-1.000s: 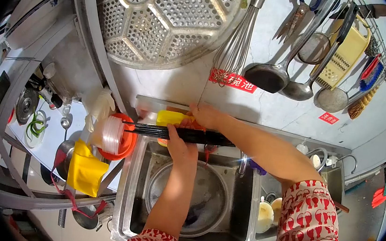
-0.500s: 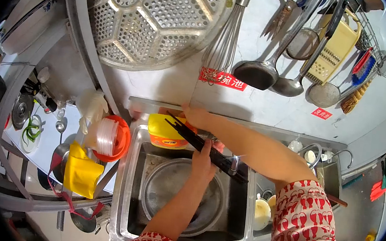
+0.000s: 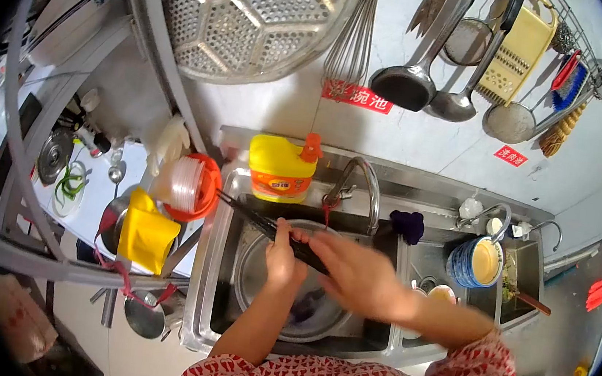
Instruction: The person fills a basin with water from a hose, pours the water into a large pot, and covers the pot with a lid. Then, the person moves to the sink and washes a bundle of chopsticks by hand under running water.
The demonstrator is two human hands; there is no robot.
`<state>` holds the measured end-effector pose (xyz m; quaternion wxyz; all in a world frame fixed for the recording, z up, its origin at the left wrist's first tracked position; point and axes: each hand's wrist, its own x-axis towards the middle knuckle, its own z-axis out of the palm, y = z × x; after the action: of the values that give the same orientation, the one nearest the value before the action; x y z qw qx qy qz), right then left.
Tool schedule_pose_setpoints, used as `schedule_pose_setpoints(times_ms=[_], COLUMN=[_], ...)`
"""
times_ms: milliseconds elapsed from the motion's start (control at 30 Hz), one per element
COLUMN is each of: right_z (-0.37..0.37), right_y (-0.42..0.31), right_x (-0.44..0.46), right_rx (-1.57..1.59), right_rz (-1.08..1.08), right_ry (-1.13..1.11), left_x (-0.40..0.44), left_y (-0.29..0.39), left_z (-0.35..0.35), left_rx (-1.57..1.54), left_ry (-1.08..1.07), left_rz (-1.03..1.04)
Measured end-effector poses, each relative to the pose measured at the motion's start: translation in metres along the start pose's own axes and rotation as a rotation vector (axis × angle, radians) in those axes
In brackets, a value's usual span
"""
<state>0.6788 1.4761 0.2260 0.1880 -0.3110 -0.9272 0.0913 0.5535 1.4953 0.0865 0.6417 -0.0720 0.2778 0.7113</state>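
Observation:
A bundle of thin black sticks, like chopsticks [image 3: 251,216], slants over the left sink basin [image 3: 221,282]. My left hand [image 3: 284,258] is wrapped round its middle. My right hand [image 3: 358,271], blurred by motion, lies over the lower right end of the bundle, and its fingers are partly smeared. Below the hands a large round metal pan [image 3: 316,322] rests in the basin. Behind them a yellow detergent jug [image 3: 278,174] with an orange cap stands on the sink's back ledge, beside the curved faucet [image 3: 368,177].
An orange bowl [image 3: 209,191] with clear plastic containers and a yellow cloth [image 3: 147,234] are on the left. A purple cloth [image 3: 408,226] lies right of the faucet. Stacked blue-patterned bowls [image 3: 475,262] stand further right. Ladles [image 3: 405,86] hang on the wall.
My right hand has come away from beside the jug, down to the black bundle. My left hand has shifted slightly left and down with the bundle. The jug and faucet are now uncovered.

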Motion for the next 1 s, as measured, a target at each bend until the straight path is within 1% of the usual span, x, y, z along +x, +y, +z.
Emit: schedule_pose_setpoints(times_ms=[33, 67, 133, 200, 233, 300, 333, 367, 433, 467, 500, 533, 567, 633, 667, 700, 767, 800, 833, 900, 933, 967, 1000], right_z=[0.017, 0.036, 0.075, 0.09, 0.092, 0.073, 0.065, 0.067, 0.077, 0.078, 0.078, 0.076, 0.074, 0.053, 0.041, 0.036, 0.081, 0.096, 0.107, 0.122, 0.136, 0.143, 0.152], right_y=[-0.007, -0.006, 0.0, -0.004, -0.006, -0.008, -0.008, -0.009, -0.005, -0.005, -0.003, 0.0, 0.003, 0.015, 0.018, 0.021, 0.049, 0.064, 0.076, 0.09, 0.089, 0.081, 0.074], right_x=[-0.021, -0.038, -0.069, -0.085, -0.09, -0.093, -0.096, -0.105, -0.125, -0.133, -0.135, -0.129, -0.125, -0.112, -0.104, -0.104, -0.127, -0.139, -0.156, -0.179, -0.192, -0.197, -0.195], right_rx=[-0.078, -0.111, -0.177, 0.093, 0.232, 1.014, 1.414, 1.654, 2.134, 2.376, 2.073, 1.775, 1.485, 1.338, 1.277, 1.216, 1.47, 1.506, 1.641, 1.892, 1.589, 1.276, 1.377], right_rz=[0.017, 0.144, 0.417, 0.545, 0.609, 0.787, 0.839, 0.845, 0.819, 0.786, 0.821, 0.839, 0.844, 0.806, 0.805, 0.805, 0.726, 0.798, 0.886, 1.188, 0.927, 0.674, 0.691], right_ry=[0.045, -0.041, -0.213, -0.296, -0.331, -0.462, -0.507, -0.534, -0.599, -0.636, -0.616, -0.59, -0.558, -0.563, -0.573, -0.588, -0.471, -0.467, -0.417, -0.08, 0.024, 0.113, 0.163], left_x=[-0.009, -0.015, -0.038, -0.047, -0.044, -0.036, -0.034, -0.031, -0.021, -0.02, -0.021, -0.027, -0.036, -0.053, -0.068, -0.076, -0.078, -0.07, -0.066, -0.069, -0.067, -0.072, -0.08], left_y=[0.003, 0.002, 0.003, 0.003, 0.006, 0.018, 0.023, 0.027, 0.039, 0.041, 0.04, 0.032, 0.023, -0.003, -0.027, -0.048, -0.053, -0.052, -0.048, -0.047, -0.053, -0.069, -0.089], left_z=[-0.003, -0.002, 0.007, 0.012, 0.009, -0.004, -0.003, -0.002, -0.003, -0.003, -0.001, 0.003, 0.001, 0.003, 0.001, 0.005, 0.009, 0.002, 0.0, 0.004, -0.005, -0.01, -0.015], left_rx=[-0.05, -0.092, 0.057, 0.176, 0.152, 0.122, 0.043, -0.038, -0.222, -0.179, -0.135, 0.017, 0.055, 0.136, 0.273, 0.282, 0.252, 0.365, 0.388, 0.253, 0.279, 0.353, 0.426], left_ry=[0.013, 0.08, 0.104, 0.096, 0.008, -0.159, -0.266, -0.345, -0.637, -0.606, -0.577, -0.366, -0.349, -0.329, -0.239, -0.203, -0.197, -0.157, -0.107, 0.03, 0.027, 0.031, 0.033], left_rz=[0.014, -0.031, -0.08, -0.135, -0.171, -0.263, -0.324, -0.277, -0.326, -0.266, -0.201, -0.06, -0.049, -0.024, -0.057, -0.075, 0.026, 0.177, 0.277, 0.311, 0.335, 0.308, 0.283])
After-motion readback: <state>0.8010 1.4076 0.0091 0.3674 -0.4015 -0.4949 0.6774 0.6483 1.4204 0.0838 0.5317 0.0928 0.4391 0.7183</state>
